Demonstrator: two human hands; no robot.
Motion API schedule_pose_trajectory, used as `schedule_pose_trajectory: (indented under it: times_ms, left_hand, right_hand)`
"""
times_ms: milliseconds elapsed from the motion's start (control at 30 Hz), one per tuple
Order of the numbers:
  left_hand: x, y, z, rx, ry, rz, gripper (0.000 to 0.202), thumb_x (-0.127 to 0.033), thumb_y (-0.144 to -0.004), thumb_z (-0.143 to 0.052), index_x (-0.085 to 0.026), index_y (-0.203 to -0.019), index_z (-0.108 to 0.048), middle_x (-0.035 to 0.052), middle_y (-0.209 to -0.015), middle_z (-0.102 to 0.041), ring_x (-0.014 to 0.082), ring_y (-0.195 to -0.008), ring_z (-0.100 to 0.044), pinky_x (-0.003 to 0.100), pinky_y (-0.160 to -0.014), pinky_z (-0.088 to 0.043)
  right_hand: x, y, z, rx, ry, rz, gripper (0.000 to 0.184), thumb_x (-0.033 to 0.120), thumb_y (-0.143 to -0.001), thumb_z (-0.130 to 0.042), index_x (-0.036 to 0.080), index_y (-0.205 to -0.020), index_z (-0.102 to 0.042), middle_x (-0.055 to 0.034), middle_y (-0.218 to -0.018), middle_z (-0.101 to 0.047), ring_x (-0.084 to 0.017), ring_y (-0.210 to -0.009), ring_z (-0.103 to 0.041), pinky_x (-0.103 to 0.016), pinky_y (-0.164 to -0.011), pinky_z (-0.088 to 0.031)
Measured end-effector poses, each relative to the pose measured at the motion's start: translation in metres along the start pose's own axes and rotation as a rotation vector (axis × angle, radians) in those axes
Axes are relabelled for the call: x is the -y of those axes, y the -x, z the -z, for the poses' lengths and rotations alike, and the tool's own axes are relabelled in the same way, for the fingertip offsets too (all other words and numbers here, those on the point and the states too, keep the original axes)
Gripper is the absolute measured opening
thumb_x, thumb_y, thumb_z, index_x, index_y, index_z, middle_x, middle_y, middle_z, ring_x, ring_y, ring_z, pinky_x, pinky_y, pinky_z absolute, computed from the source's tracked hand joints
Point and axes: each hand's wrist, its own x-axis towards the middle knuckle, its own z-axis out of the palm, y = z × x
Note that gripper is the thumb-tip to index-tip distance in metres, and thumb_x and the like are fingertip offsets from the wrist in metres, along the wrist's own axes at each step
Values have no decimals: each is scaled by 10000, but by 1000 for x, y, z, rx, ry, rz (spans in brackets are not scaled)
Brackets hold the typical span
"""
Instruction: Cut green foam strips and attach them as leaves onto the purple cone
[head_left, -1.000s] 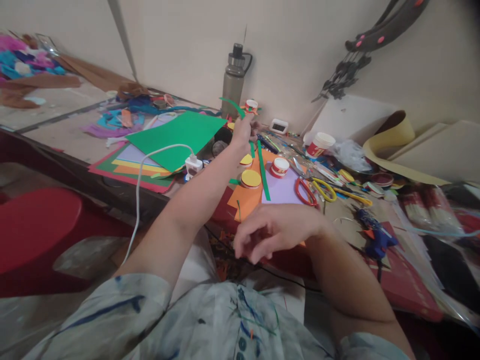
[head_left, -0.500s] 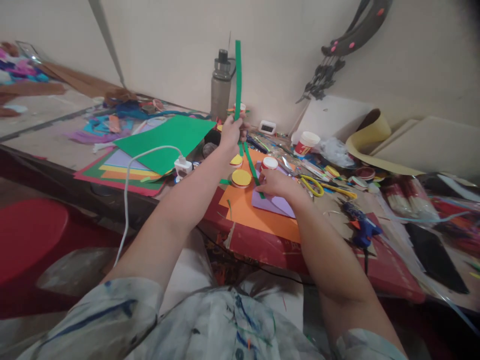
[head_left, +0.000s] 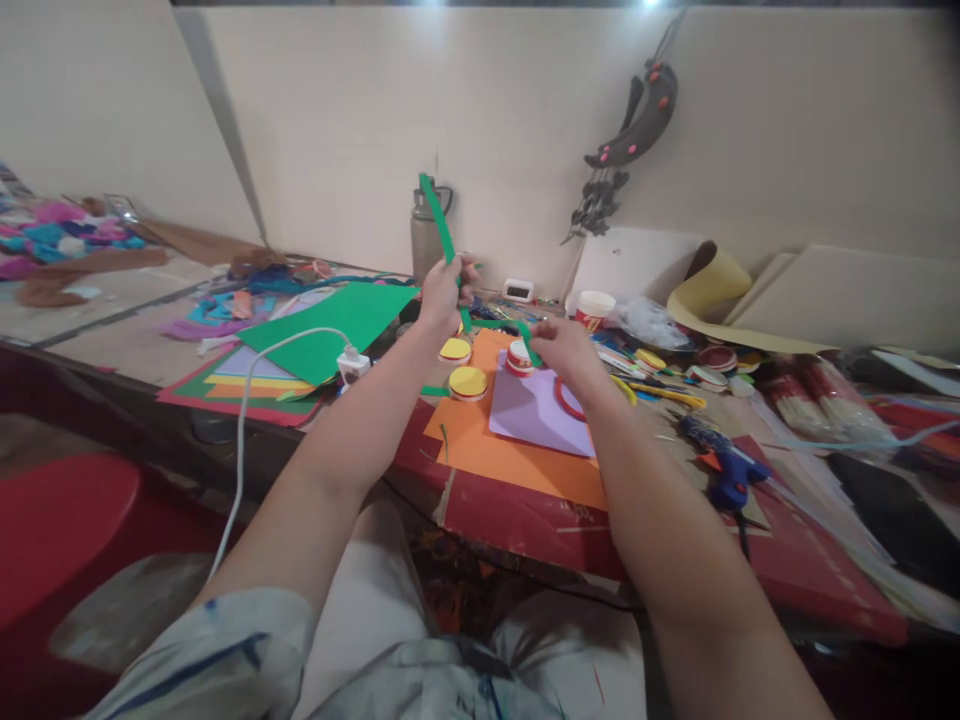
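Note:
My left hand (head_left: pixel 444 292) is closed around a green paper strip (head_left: pixel 437 215), whose free end stands up above the fist. A green stretch of strip also runs from below that fist towards my right hand (head_left: pixel 564 348); whether it is the same piece I cannot tell. Thumb and fingers of my right hand pinch its green end. Beneath the right hand are a small red-and-white tub (head_left: pixel 518 358) and a purple sheet (head_left: pixel 525 420), lying on an orange sheet (head_left: pixel 517 472). Two yellow-topped round pieces (head_left: pixel 468 382) sit to the left of the tub.
A large green sheet (head_left: pixel 337 320) covers coloured papers at left, beside a white plug adapter (head_left: pixel 351 366) with its cable. At the back stands a bottle (head_left: pixel 426 240). A blue glue gun (head_left: pixel 731 480), a white-and-red cup (head_left: pixel 594 308) and bagged brushes (head_left: pixel 825 395) are at right.
My right hand has lifted off the purple sheet with the strip's end, up and slightly right. The strip above my left hand now leans left. The camera view has tilted up.

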Motion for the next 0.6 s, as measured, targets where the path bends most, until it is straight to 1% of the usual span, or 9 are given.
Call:
schedule_pose_trajectory:
  times_ms: [67, 133, 200, 233, 333, 367, 433, 533, 600]
  left_hand:
    - [4, 4, -4, -5, -5, 18, 257, -179, -1062, -484, -181, -845, -620, -44, -621, -546, 21, -427, -367, 164, -411, -228]
    - [11, 8, -9, -9, -8, 77, 259, -193, -1070, -482, -177, -842, -603, -49, -602, -532, 19, -419, -360, 158, -407, -212]
    - [18, 13, -16, 11, 4, 156, 265, -255, -1084, -485, -175, -859, -600, -46, -598, -540, 22, -417, -372, 155, -409, -214]
    - [21, 16, -20, 37, 21, 195, 274, -315, -1086, -502, -176, -875, -607, -41, -602, -553, 27, -421, -388, 158, -411, -230]
    - [28, 26, -31, 140, 84, 288, 363, -523, -1030, -589, -178, -932, -647, -11, -634, -610, 59, -465, -484, 182, -442, -326]
    - [28, 30, -34, 169, 94, 303, 383, -553, -1008, -614, -177, -945, -657, 0, -650, -630, 72, -492, -525, 192, -460, -360]
    - [29, 36, -40, 196, 87, 308, 333, -495, -1006, -644, -172, -929, -664, 7, -674, -657, 84, -536, -578, 200, -499, -407]
    - [28, 40, -42, 179, 53, 304, 186, -268, -1018, -648, -152, -873, -661, -4, -678, -665, 78, -571, -617, 196, -571, -463]
    - [29, 39, -40, 179, 45, 299, 150, -173, -1010, -631, -135, -871, -672, 0, -697, -682, 78, -596, -641, 198, -620, -494]
  right_hand:
    - [2, -3, 2, -93, -340, -25, 164, 223, -729, -618, 184, -887, -634, 3, -782, -655, -114, -632, -577, -230, -589, -479]
    - [5, -4, 2, -100, -543, -9, 218, 301, -723, -650, 201, -910, -599, 16, -820, -639, -102, -644, -563, -221, -583, -479]
    - [8, -3, 2, -82, -618, 40, 272, 362, -721, -680, 216, -925, -574, 26, -825, -619, -98, -653, -553, -217, -580, -471]
    - [10, -2, 2, -68, -635, 60, 286, 374, -723, -688, 221, -932, -567, 28, -822, -616, -98, -655, -551, -219, -583, -470]
    - [11, 0, -2, -18, -676, 70, 300, 350, -720, -701, 217, -955, -571, 17, -829, -654, -107, -668, -581, -226, -595, -477]
    - [10, 1, -4, -6, -680, 59, 302, 335, -718, -708, 211, -959, -576, 8, -837, -673, -111, -673, -594, -227, -596, -479]
    - [8, 1, -8, 0, -650, 42, 281, 304, -724, -709, 199, -955, -590, -3, -839, -699, -112, -669, -599, -229, -599, -486]
    - [5, -1, -12, -17, -570, 47, 195, 252, -753, -675, 190, -924, -607, 14, -782, -685, -103, -624, -576, -233, -601, -496]
    - [2, -4, -14, -12, -538, 54, 154, 214, -762, -649, 185, -908, -611, 26, -748, -665, -108, -607, -582, -243, -603, -505]
